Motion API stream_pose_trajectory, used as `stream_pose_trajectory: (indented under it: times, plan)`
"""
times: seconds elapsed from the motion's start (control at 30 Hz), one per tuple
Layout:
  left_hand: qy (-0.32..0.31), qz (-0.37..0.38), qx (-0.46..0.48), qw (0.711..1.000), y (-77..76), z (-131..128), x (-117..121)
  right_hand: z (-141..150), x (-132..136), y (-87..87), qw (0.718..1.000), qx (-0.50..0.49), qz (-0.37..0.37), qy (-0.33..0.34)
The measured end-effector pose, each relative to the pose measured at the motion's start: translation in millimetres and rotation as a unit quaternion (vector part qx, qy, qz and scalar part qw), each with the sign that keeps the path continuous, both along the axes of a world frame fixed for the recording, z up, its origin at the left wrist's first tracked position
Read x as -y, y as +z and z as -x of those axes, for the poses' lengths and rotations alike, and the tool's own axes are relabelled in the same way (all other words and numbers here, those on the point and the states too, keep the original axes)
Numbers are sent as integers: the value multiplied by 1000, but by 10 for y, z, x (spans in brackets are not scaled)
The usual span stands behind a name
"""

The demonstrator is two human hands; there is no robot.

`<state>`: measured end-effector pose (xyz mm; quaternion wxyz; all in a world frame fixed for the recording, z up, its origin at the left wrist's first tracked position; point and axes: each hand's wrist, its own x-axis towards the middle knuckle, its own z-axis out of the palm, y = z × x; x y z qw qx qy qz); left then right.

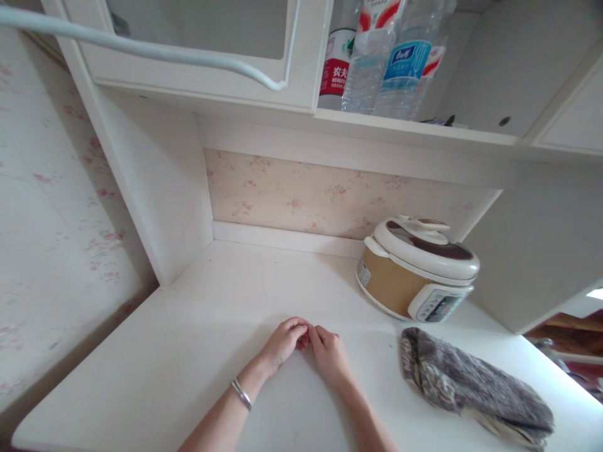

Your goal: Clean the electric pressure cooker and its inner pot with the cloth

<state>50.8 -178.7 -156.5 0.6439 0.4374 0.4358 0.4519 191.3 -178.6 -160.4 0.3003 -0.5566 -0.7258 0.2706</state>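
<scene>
Just above the white countertop (188,351), my left hand (285,339) and my right hand (328,350) meet at the fingertips. The fingers of both are curled and pressed together. Anything between them is too small or too hidden to make out. A silver bangle (241,394) circles my left wrist. To the right of my right hand, apart from it, lies a folded grey-brown furry cloth (475,383). Behind that cloth stands an oval electric cooker (396,276) with a cream lid and a control panel.
Overhead, a cabinet shelf (405,129) holds several plastic bottles (360,69). A cabinet door (198,75) with a glass pane and a white bar (155,49) juts out at upper left. White side panels (164,182) bound the counter, with flowered wallpaper (301,194) behind.
</scene>
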Motion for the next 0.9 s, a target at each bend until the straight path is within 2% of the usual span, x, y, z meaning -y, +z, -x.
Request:
stream_pose_trajectory:
  times: [0.27, 0.9]
  plan:
    - [-11, -18, -4, 1000, -55, 11, -6, -8, -4, -13, 1000, 1, -4, 0]
    - [-4, -7, -1, 1000, -29, -4, 0, -7, -5, -26, 1000, 25, -8, 1]
